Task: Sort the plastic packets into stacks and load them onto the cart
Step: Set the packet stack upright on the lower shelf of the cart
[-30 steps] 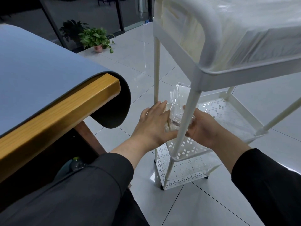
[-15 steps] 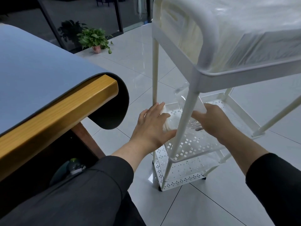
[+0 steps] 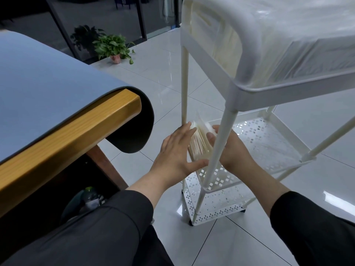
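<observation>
Squaring the stack of plastic packets [image 3: 199, 144] on the cart's middle shelf [image 3: 269, 143] goes best with the flat-fingered left hand [image 3: 175, 150] and curled right hand [image 3: 228, 148] pressing evenly inward, clear of the cart post [image 3: 221, 135].

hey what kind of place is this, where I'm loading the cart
Probably an office or small workroom: glossy tiled floor, dark glass partition with a potted plant beside it, and a wood-edged table under a blue mat next to the white cart.

A white cart [image 3: 233, 87] stands on the tiled floor [image 3: 163, 77]. Its perforated middle shelf [image 3: 269, 144], at the level of the hands, carries a stack of packets [image 3: 199, 143] standing on edge between them. Plastic-wrapped bundles [image 3: 297, 35] fill the top tray above.
</observation>
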A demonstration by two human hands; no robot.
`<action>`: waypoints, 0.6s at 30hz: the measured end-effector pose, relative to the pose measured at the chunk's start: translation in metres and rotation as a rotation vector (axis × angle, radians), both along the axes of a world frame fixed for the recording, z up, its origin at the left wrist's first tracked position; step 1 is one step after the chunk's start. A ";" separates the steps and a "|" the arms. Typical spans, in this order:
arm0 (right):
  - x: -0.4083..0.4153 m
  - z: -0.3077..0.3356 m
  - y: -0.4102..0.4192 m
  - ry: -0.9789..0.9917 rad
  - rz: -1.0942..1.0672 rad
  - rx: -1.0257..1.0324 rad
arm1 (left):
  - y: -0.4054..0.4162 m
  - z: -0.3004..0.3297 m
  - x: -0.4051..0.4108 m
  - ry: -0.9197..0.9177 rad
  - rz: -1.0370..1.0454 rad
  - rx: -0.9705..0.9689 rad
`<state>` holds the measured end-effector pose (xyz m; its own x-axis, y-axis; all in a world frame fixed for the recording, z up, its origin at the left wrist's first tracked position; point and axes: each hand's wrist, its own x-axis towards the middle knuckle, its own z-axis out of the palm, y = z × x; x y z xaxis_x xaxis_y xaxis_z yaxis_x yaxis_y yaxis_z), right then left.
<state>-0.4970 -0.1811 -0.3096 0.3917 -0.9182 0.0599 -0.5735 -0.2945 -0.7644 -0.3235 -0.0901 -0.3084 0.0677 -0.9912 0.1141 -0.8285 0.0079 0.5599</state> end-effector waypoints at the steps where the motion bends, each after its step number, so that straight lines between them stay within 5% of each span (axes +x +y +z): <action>1: -0.001 -0.001 0.002 -0.051 -0.019 0.030 | 0.004 0.000 0.001 -0.008 -0.001 0.015; 18: -0.024 0.029 0.027 -0.115 -0.043 0.266 | -0.016 0.019 -0.015 -0.270 -0.156 -0.026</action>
